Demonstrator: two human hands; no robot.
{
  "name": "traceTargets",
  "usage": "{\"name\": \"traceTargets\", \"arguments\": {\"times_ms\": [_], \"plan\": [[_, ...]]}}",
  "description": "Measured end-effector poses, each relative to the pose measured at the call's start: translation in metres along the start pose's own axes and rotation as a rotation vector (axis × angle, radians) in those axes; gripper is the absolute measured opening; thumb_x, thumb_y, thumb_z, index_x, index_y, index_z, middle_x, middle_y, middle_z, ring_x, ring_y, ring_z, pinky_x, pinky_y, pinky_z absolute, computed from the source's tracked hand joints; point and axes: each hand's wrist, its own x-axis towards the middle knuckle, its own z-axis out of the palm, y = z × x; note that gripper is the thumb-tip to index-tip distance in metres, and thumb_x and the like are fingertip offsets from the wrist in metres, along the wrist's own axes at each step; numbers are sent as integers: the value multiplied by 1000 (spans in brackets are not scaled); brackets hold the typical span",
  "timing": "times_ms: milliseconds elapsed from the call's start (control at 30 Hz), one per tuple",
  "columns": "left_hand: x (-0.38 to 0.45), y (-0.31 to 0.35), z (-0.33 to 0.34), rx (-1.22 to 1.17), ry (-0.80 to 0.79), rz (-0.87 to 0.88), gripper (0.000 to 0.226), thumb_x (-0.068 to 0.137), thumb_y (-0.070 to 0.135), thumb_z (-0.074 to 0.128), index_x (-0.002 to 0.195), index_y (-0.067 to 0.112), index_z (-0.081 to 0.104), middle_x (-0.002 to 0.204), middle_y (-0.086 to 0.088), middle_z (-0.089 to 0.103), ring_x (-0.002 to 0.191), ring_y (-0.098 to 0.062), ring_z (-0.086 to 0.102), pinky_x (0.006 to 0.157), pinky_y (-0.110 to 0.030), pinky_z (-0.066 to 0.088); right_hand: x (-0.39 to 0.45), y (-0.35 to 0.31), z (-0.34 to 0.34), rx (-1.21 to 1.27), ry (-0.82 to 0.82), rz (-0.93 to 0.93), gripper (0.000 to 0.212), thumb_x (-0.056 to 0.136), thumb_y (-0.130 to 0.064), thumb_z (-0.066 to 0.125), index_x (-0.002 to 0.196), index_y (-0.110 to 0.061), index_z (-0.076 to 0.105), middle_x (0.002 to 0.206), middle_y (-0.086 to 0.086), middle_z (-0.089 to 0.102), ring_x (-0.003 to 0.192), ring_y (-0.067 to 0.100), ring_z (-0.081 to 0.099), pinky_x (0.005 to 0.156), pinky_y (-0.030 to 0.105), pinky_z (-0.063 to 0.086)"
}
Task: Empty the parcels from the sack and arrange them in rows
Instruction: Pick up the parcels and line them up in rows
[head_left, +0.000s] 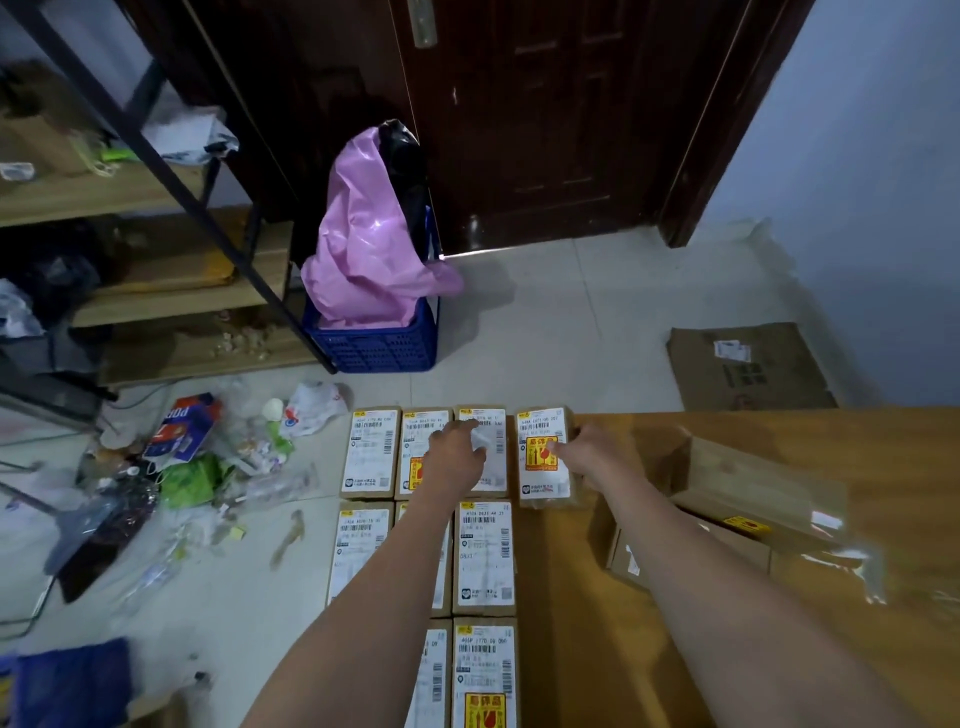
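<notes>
Several small cardboard parcels with white shipping labels lie in rows at the left end of a wooden table (779, 431). My left hand (457, 457) rests with fingers extended on the third parcel (493, 473) of the far row. My right hand (597, 457) grips the right side of the fourth parcel (540, 457), which bears a yellow fragile sticker. A nearer row holds a parcel (483, 556) beside my left forearm, and another parcel (485, 670) lies closest to me. More parcels (727, 525) lie loosely piled to the right under clear plastic. No sack is visible.
A blue crate (379, 343) holding a pink plastic bag (369, 244) stands by the dark door. Litter (197, 457) is scattered on the tiled floor at left. Wooden shelves (156, 291) stand at far left. A flattened carton (748, 364) lies on the floor at right.
</notes>
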Motion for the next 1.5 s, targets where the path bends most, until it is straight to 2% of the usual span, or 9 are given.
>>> {"name": "traceTargets", "arguments": {"times_ms": [267, 433, 733, 833, 933, 1067, 1200, 1300, 1500], "plan": [[21, 0, 5, 215, -82, -3, 79, 89, 25, 68, 152, 39, 23, 163, 6, 8, 150, -37, 2, 115, -68, 8, 33, -4, 11, -74, 34, 35, 32, 93, -22, 68, 121, -8, 62, 122, 10, 69, 106, 28, 68, 73, 33, 57], [24, 4, 8, 215, -76, -13, 82, 86, 26, 72, 152, 40, 24, 163, 4, 7, 150, -39, 0, 114, -71, 8, 43, -7, 16, -124, -7, 72, 30, 92, -19, 70, 119, -8, 63, 119, 8, 70, 105, 26, 68, 72, 33, 54], [24, 4, 8, 251, -66, -14, 84, 85, 30, 73, 152, 40, 23, 163, 3, 9, 150, -38, 4, 114, -69, 13, 41, -8, 20, -65, -12, 82, 27, 94, -15, 67, 119, -7, 62, 121, 11, 69, 108, 27, 68, 55, 25, 47], [24, 4, 7, 245, -73, -9, 84, 85, 30, 72, 152, 40, 22, 163, 2, 8, 150, -38, 3, 114, -69, 13, 39, -7, 20, -68, -10, 71, 31, 95, -18, 66, 123, -7, 61, 124, 10, 68, 111, 26, 67, 58, 24, 48], [22, 5, 7, 204, -71, -7, 83, 87, 30, 71, 153, 37, 22, 164, 1, 5, 151, -36, -3, 116, -66, 7, 37, -5, 19, -63, 10, 58, 36, 94, -21, 67, 127, -9, 58, 128, 10, 66, 114, 27, 65, 73, 31, 53], [14, 17, 9, 125, -60, 5, 80, 89, 28, 68, 154, 35, 22, 165, 1, 5, 151, -32, -5, 118, -64, 4, 22, -9, 7, -173, 85, 0, 46, 97, -20, 62, 139, -5, 49, 140, 12, 56, 126, 29, 56, 84, 30, 45], [5, 41, 12, 115, -52, 59, 76, 90, 28, 66, 153, 35, 24, 164, 1, 10, 151, -33, -2, 118, -64, 7, 9, -2, -23, -309, 247, -183, 54, 92, -5, 58, 144, -10, 43, 130, 12, 58, 111, 29, 62, 82, 32, 53], [-4, 68, 23, 103, -70, 117, 72, 92, 25, 64, 153, 33, 26, 163, 0, 13, 151, -33, 2, 118, -62, 9, -2, 9, -55, -351, 331, -207, 58, 89, 3, 53, 143, -15, 43, 130, 12, 53, 110, 28, 59, 76, 30, 50], [-27, 127, 62, 19, -129, 249, 64, 89, 18, 63, 148, 21, 38, 153, -12, 33, 141, -35, 27, 114, -47, 31, -29, 56, -131, -312, 586, -180, 50, 88, -6, 60, 136, -18, 50, 127, 15, 60, 120, 35, 54, 102, 43, 46]]}}
